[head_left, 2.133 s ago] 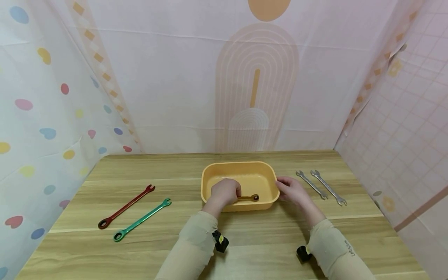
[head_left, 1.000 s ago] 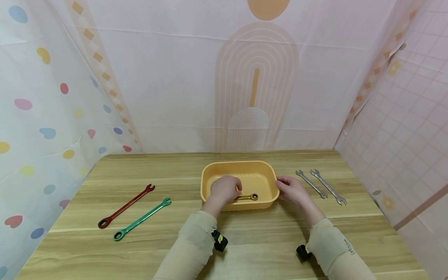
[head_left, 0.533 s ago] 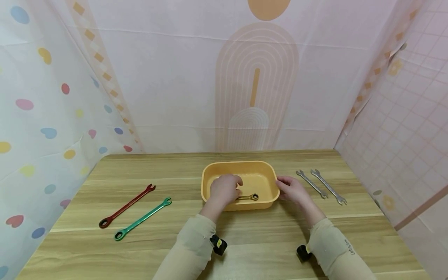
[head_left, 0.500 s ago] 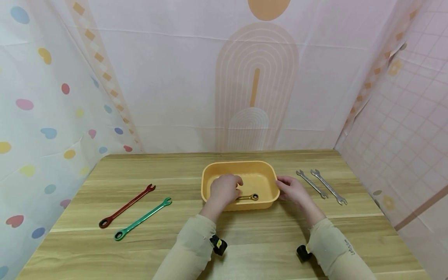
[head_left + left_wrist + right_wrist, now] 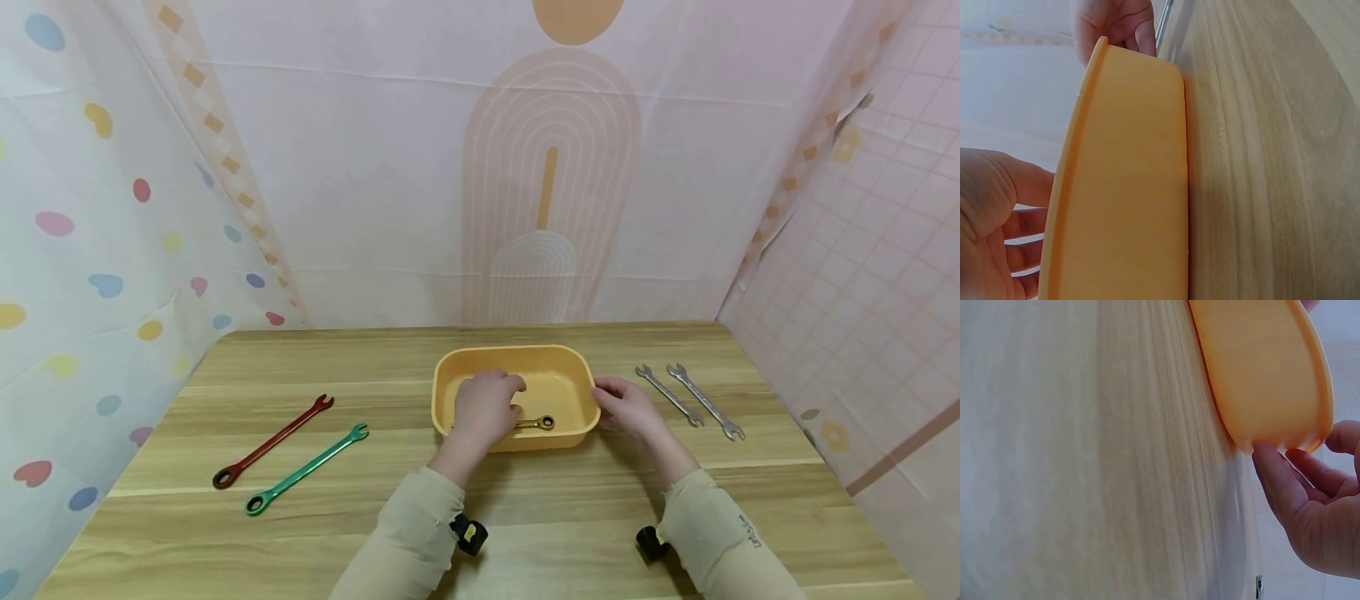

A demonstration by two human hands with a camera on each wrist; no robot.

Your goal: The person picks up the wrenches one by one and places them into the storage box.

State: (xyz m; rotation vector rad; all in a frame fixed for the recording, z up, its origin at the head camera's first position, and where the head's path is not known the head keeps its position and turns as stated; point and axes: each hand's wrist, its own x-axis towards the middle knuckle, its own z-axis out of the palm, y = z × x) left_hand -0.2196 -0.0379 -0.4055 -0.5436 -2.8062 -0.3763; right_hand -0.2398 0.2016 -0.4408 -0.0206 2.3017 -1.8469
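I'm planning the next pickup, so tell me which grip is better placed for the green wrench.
Probably the left grip: the green wrench lies left of the yellow tray, and that grip's thumb and index finger stand apart. The right grip holds the tray's right end.

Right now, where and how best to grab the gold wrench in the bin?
Probably pinch the gold wrench by its bare shaft beside the ring end, from straight above: it lies low along the near wall of the bin, blocking a sideways approach. The left hand hides most of the rest.
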